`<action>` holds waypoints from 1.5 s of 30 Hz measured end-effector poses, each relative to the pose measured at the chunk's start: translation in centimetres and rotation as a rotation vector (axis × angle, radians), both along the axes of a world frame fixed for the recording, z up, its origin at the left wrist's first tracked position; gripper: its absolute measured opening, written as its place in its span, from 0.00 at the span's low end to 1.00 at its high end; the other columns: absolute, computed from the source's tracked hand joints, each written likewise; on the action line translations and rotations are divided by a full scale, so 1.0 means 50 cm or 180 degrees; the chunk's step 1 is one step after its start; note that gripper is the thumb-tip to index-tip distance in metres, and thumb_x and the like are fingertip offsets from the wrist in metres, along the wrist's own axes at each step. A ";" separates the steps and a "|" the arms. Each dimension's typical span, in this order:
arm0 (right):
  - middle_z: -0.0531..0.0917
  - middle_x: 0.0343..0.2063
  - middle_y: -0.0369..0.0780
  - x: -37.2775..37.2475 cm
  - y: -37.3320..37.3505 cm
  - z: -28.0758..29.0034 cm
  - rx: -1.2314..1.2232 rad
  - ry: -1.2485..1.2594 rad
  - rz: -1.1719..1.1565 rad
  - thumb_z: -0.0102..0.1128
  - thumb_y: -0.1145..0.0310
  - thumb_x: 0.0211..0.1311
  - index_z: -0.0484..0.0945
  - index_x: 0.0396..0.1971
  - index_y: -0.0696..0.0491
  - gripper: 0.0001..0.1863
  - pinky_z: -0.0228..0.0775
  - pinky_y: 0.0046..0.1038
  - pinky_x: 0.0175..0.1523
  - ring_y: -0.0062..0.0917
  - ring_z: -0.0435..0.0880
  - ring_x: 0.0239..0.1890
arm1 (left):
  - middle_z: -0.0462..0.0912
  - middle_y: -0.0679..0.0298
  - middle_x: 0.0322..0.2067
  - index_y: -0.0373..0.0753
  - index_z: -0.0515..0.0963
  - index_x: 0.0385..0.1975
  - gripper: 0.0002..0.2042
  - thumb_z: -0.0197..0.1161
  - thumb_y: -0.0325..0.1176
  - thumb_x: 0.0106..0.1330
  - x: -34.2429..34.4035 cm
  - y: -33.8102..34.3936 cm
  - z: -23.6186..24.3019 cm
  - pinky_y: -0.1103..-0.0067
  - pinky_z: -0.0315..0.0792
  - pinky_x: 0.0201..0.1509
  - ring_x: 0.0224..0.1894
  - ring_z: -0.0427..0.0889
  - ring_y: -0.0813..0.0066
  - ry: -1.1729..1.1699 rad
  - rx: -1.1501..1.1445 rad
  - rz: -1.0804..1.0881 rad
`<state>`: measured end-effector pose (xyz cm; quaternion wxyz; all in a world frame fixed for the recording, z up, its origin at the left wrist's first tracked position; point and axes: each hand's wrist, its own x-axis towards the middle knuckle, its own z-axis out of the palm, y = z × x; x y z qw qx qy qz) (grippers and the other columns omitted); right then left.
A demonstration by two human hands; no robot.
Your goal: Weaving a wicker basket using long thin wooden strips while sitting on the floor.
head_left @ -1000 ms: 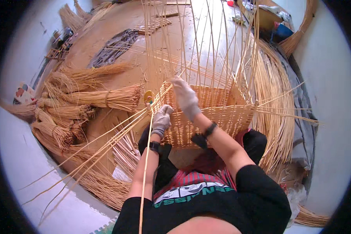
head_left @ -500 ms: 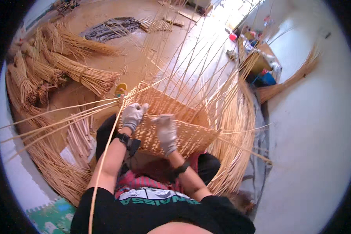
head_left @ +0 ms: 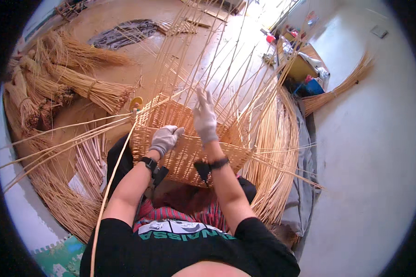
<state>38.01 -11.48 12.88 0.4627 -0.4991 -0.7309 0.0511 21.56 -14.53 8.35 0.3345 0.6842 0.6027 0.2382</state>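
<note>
The half-woven basket [head_left: 189, 143] sits in the person's lap, tipped a little away from them, its upright stakes [head_left: 217, 60] fanning toward the far floor. Half a second ago both gloved hands were pressed low on the near wall; now the right hand [head_left: 204, 117] has lifted to the rim, fingers stretched nearly straight and slipped in among the stakes, and I cannot tell whether it has hold of any single one. The left hand [head_left: 165, 138] has stayed on the outer weave, curled loosely over the rows, seemingly pressing rather than pinching; whether a strand runs under its fingers is hidden by the glove. The view has swung too, so the bundles [head_left: 74, 78] now lie further to the left. Long loose weavers [head_left: 64, 138] trail off the basket's left corner across the floor, and a thick sheaf of rods [head_left: 272, 152] curves along the right side. By my reckoning the shift from packing the wall to reaching between stakes means the next stroke of weaving is being threaded.
</note>
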 end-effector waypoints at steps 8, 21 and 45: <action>0.83 0.41 0.42 0.135 -0.159 -0.128 -0.0996 0.3446 0.0011 0.42 0.69 0.78 0.64 0.58 0.52 0.13 0.78 0.32 0.50 0.26 0.83 0.39 | 0.86 0.56 0.35 0.41 0.80 0.39 0.25 0.64 0.60 0.62 0.013 0.028 -0.016 0.65 0.75 0.43 0.40 0.84 0.54 -0.0825 -0.0083 -0.0073; 0.84 0.42 0.39 0.241 -0.238 -0.152 -0.0924 0.4200 -0.0620 0.58 0.79 0.68 0.72 0.47 0.52 0.11 0.78 0.25 0.48 0.24 0.85 0.41 | 0.85 0.49 0.34 0.43 0.73 0.52 0.20 0.58 0.50 0.70 0.136 0.014 -0.006 0.62 0.75 0.41 0.37 0.84 0.53 -0.0705 0.1332 0.0526; 0.81 0.50 0.42 0.399 -0.059 0.007 0.0384 0.1098 -0.0535 0.51 0.81 0.66 0.74 0.56 0.55 0.19 0.75 0.26 0.55 0.27 0.81 0.49 | 0.64 0.46 0.61 0.60 0.55 0.73 0.39 0.65 0.34 0.60 0.378 -0.138 0.012 0.59 0.77 0.53 0.49 0.81 0.45 0.0747 0.0574 -0.1185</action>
